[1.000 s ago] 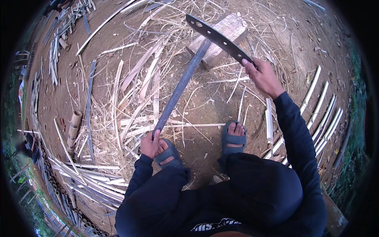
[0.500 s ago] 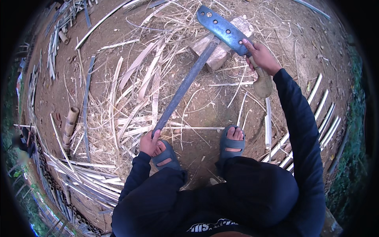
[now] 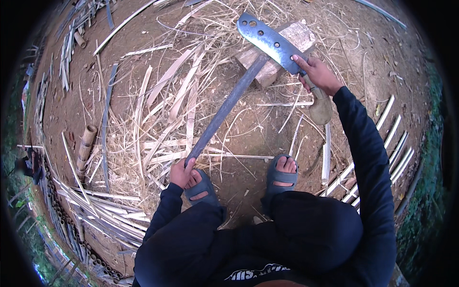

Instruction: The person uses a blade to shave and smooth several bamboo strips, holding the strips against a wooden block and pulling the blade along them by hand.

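Low in front of my left foot, my left hand [image 3: 181,172] is closed round the near end of a long dark pole [image 3: 224,112]. The pole slants up and away to the right, its far end at a pale wooden block [image 3: 258,75] on the ground. My right hand [image 3: 317,74] grips a machete [image 3: 268,42] near where the blade meets the handle, thumb on the blade. The broad grey blade, with several round holes, lies across the pole's far end above the block. Its bulbous wooden handle [image 3: 320,109] hangs below my right hand.
Shavings and thin strips [image 3: 158,124] litter the dirt around the block. A bundle of split strips [image 3: 110,217] lies at lower left, near a bamboo piece [image 3: 86,148]. More strips [image 3: 394,143] lie at right. My sandalled feet [image 3: 283,176] stand close to the pole.
The machete blade has tipped slightly and shifted a little nearer, with my right hand lower. The view has moved slightly. My left hand keeps its hold on the pole.
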### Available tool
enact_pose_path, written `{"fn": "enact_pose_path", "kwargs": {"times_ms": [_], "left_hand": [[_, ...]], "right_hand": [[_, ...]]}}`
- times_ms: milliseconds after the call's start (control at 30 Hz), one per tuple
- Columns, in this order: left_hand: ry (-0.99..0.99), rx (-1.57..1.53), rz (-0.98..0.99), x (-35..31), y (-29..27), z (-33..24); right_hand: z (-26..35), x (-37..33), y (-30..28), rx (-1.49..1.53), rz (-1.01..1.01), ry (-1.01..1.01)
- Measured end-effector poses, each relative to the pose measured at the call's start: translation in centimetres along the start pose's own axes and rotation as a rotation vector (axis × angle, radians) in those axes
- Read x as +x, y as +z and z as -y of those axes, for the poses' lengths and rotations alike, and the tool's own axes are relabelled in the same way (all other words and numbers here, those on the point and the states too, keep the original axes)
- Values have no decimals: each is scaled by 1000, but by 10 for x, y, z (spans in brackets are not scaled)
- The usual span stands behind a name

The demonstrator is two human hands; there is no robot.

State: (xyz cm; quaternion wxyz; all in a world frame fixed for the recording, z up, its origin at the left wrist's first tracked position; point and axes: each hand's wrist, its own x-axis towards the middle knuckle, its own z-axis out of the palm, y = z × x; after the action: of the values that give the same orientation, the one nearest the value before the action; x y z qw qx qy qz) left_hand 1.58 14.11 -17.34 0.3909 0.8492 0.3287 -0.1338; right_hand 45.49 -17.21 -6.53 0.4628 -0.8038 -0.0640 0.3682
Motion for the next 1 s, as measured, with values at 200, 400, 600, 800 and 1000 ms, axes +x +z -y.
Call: {"fn": "enact_pose_path", "kwargs": {"times_ms": [200,400,600,800,1000], "left_hand": [[-25,46,25,-1,-2,-2],[-82,40,46,-1,-3,-5],[-38,60,29,2,0,1],[4,98,-42,-1,4,11],[-11,200,-147,-5,8,-1]], "right_hand": [[5,4,-6,101,-28,-34],[13,-1,7,-105,110,-13],[5,7,2,-36,-2,9],[18,6,1,-69,36,-54],[12,7,-6,-277,7,-16]]}}
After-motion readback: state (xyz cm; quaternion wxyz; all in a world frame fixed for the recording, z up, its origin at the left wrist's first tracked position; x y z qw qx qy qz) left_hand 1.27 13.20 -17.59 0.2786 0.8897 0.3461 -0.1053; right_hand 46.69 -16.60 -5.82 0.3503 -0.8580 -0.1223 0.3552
